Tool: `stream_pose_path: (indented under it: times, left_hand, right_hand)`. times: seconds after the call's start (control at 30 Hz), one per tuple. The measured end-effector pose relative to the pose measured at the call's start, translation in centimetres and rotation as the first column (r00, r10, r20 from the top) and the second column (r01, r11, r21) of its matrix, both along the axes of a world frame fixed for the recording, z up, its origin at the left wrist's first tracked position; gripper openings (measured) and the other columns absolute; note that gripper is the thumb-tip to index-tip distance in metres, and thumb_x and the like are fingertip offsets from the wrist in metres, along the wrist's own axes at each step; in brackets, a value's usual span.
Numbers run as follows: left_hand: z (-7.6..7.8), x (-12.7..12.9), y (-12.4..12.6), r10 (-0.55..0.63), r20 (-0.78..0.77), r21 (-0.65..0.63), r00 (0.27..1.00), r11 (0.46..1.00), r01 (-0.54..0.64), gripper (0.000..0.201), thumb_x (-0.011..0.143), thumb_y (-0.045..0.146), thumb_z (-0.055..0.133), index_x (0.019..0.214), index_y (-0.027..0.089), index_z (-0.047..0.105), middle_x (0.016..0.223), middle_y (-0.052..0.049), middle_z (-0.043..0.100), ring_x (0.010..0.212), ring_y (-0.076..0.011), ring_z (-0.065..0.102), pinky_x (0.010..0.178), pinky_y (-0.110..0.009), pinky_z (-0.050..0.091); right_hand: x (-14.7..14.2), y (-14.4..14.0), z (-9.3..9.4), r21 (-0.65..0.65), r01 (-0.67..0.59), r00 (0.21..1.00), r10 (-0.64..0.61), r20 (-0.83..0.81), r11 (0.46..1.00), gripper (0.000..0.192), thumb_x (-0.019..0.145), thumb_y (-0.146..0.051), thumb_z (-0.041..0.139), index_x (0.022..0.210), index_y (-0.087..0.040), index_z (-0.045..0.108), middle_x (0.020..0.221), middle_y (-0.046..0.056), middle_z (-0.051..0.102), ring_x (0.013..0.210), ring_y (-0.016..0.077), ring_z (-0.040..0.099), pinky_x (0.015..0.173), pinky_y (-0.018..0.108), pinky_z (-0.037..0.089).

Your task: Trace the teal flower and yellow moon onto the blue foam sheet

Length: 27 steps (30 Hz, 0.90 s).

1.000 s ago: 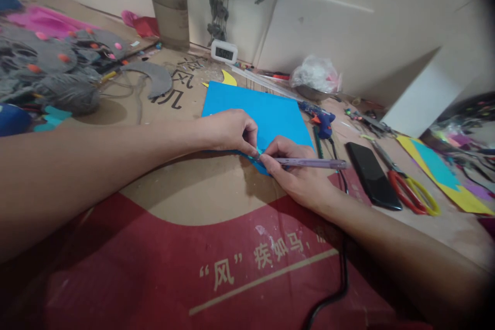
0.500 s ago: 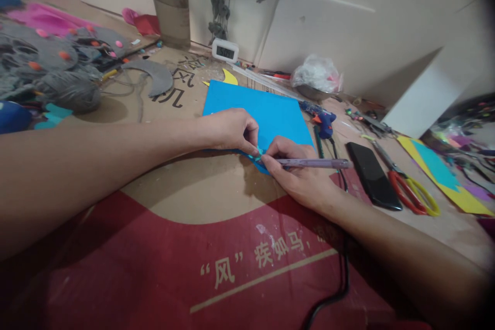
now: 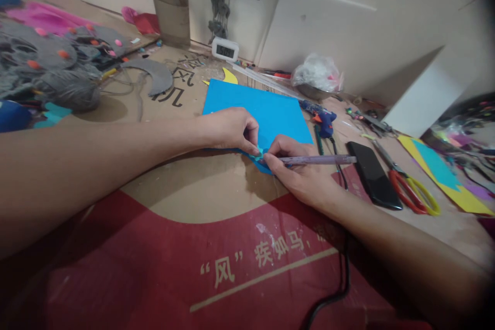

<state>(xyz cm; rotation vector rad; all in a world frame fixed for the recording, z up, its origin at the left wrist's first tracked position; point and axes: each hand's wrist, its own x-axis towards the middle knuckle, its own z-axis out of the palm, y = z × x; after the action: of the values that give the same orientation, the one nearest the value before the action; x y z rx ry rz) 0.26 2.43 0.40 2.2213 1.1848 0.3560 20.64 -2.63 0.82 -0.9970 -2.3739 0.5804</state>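
A blue foam sheet (image 3: 263, 108) lies flat on the cardboard. At its near corner my left hand (image 3: 230, 130) pinches a small teal cut-out (image 3: 257, 154) against the sheet with thumb and forefinger. My right hand (image 3: 299, 170) grips a purple pen (image 3: 317, 160), its tip down at the edge of that small piece and its barrel pointing right. The two hands nearly touch over the corner, which hides most of the teal piece.
Right of the sheet lie a blue glue gun (image 3: 320, 117), a black phone (image 3: 372, 174) and red-and-yellow scissors (image 3: 410, 191). A black cable (image 3: 342, 268) runs toward me. Grey felt pieces (image 3: 58, 72) pile up at left; a small clock (image 3: 225, 50) stands by the wall.
The pen's back end has swung slightly upward and right as my right hand shifted a little; my left hand holds its pinch in place.
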Motion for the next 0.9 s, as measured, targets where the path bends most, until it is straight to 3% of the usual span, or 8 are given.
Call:
stream_pose_path:
  times: [0.6, 0.8, 0.9]
  left_hand:
    - [-0.2, 0.0, 0.0, 0.04, -0.031, 0.042, 0.999, 0.998, -0.039, 0.022, 0.071, 0.038, 0.079, 0.078, 0.018, 0.074, 0.078, 0.0, 0.071, 0.07, -0.0134, 0.059, 0.06, -0.024, 0.036]
    - [-0.5, 0.0, 0.4, 0.029, 0.005, 0.013, 1.0, 0.999, -0.029, 0.024, 0.067, 0.04, 0.079, 0.073, 0.018, 0.072, 0.075, 0.001, 0.07, 0.068, -0.0132, 0.058, 0.057, -0.022, 0.035]
    - [-0.7, -0.2, 0.5, 0.02, 0.014, 0.022, 1.0, 1.0, -0.021, 0.024, 0.067, 0.042, 0.078, 0.072, 0.019, 0.072, 0.075, 0.001, 0.07, 0.069, -0.0134, 0.058, 0.057, -0.022, 0.035]
  right_hand:
    - [0.1, 0.1, 0.2, -0.026, 0.022, 0.999, -0.023, -0.031, 0.999, 0.023, 0.09, -0.025, 0.054, 0.069, -0.02, 0.049, 0.06, -0.005, 0.049, 0.055, 0.0094, 0.043, 0.054, 0.025, 0.031]
    - [0.7, 0.2, -0.9, -0.144, 0.149, 0.953, -0.181, -0.242, 0.978, 0.023, 0.091, -0.031, 0.055, 0.07, -0.021, 0.049, 0.061, -0.004, 0.05, 0.056, 0.0113, 0.044, 0.053, 0.026, 0.032]
    - [0.7, 0.2, -1.1, -0.135, 0.183, 0.948, -0.211, -0.239, 0.974, 0.022, 0.09, -0.033, 0.056, 0.072, -0.021, 0.05, 0.06, -0.003, 0.051, 0.056, 0.0115, 0.045, 0.053, 0.026, 0.032]
